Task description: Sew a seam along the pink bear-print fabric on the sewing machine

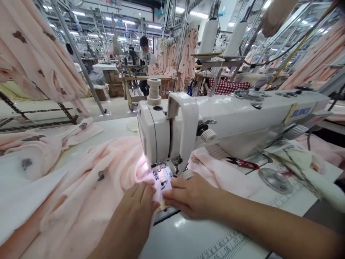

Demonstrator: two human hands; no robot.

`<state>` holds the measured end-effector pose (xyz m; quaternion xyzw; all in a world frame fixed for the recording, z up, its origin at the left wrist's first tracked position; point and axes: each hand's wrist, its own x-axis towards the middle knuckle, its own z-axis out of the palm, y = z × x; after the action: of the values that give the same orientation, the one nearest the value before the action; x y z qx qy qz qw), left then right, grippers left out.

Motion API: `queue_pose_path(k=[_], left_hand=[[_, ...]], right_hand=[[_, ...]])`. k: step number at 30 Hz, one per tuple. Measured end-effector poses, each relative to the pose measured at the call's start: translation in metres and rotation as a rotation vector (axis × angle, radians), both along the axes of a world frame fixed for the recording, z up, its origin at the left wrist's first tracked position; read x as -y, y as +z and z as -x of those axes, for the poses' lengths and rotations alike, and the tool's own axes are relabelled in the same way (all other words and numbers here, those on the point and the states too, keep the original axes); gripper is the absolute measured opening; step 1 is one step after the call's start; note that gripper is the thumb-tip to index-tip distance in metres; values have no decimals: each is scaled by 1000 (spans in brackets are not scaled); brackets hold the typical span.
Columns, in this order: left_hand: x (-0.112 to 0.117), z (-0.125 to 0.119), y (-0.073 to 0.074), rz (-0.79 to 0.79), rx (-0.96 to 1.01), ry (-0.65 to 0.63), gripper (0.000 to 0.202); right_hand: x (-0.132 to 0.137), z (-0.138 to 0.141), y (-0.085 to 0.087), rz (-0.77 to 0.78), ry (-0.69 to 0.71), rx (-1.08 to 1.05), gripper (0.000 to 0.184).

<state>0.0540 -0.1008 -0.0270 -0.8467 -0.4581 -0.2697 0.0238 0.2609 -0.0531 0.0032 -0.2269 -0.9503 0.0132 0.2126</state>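
A white sewing machine [183, 126] stands before me, its lamp lighting the needle area. Pink fabric [88, 201] with small brown prints spreads over the table to the left and runs up to the presser foot [157, 175]. My left hand [137, 205] presses on the fabric just left of the foot, its fingers bent and closed on the cloth. Close by on the right, my right hand [188, 194] has its fingers pinched together on the fabric edge in front of the needle. The exact grip under the fingertips is partly hidden.
Red-handled thread snips [244, 163] and a clear round dish [275, 180] lie right of the machine. Thread cones [208, 36] stand behind it. Pink garments [37, 54] hang at the left. A person [144, 45] sits at another machine farther back.
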Motion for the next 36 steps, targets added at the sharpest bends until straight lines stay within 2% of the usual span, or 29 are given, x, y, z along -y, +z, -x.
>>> queue_pose_path(k=[2, 4, 6, 8, 10, 12, 15, 17, 19, 21, 23, 27, 33, 36], left_hand=[[-5, 0, 6, 32, 28, 42, 12], [-13, 2, 19, 177, 36, 84, 4], [-25, 7, 35, 311, 25, 107, 9], [-36, 16, 44, 253, 5, 129, 14], [-41, 28, 39, 68, -56, 177, 25], [-35, 43, 23, -97, -168, 210, 54], [-3, 62, 2, -207, -356, 148, 83], [27, 68, 2, -241, -406, 61, 91], [54, 64, 13, -248, -366, 41, 84], [75, 50, 26, -197, -258, 84, 46], [88, 33, 32, -132, -157, 42, 11], [98, 14, 27, -128, -119, -82, 13], [97, 20, 31, -108, -122, -130, 20], [101, 18, 32, -47, -104, -112, 20]], right_hand=[[-1, 0, -2, 29, -7, -2, 21], [-3, 0, -3, 45, -8, -21, 20], [-3, 2, -3, 50, -16, -34, 21], [-3, 3, -4, 50, -22, -39, 24], [-2, 4, -2, 24, -22, -59, 25], [0, 2, 2, -20, 24, -88, 23], [6, -3, 13, -48, 220, -155, 18], [10, -5, 21, -35, 349, -216, 20], [15, -5, 24, -16, 425, -234, 23], [19, -3, 22, 9, 476, -166, 25], [23, -1, 16, 41, 496, -68, 23], [30, -8, 4, 96, 433, 43, 19], [38, -24, -1, 167, 383, 53, 19], [39, -24, 0, 176, 360, 42, 20]])
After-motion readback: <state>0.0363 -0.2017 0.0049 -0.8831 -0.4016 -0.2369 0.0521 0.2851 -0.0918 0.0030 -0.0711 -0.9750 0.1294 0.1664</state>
